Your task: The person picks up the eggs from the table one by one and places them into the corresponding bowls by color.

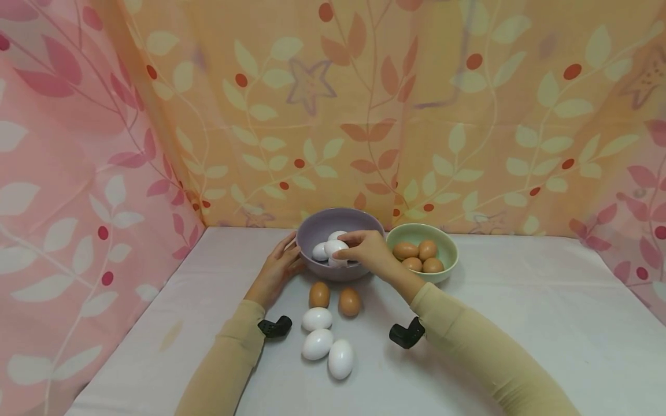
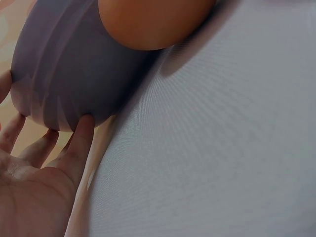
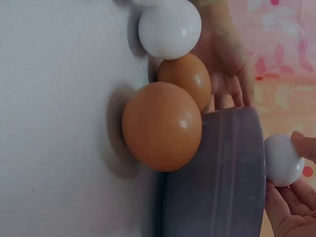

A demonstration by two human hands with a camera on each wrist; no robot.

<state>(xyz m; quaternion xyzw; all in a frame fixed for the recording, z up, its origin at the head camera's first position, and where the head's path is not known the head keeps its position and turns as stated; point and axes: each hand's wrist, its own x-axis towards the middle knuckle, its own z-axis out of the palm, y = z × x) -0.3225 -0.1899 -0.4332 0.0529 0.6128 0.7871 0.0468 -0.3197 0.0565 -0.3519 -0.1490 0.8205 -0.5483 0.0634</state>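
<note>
The right hand (image 1: 366,251) pinches a white egg (image 3: 284,160) between thumb and fingers, over the mouth of a purple bowl (image 1: 340,274). Other white eggs (image 1: 319,252) lie inside this bowl, partly hidden by the held egg and the fingers. Against the bowl's left side rests the left hand (image 1: 278,268), and its spread fingertips (image 2: 85,121) touch the outer wall. In front of the bowl, two brown eggs (image 1: 350,301) sit side by side on the table. Three white eggs (image 1: 317,345) lie closer to the wearer.
To the right of the purple bowl stands a light green bowl (image 1: 449,251) with several brown eggs (image 1: 428,249) in it. A white cloth covers the table (image 1: 520,300). Patterned curtains (image 1: 312,127) hang behind and at both sides. Each wrist carries a black camera mount (image 1: 407,333).
</note>
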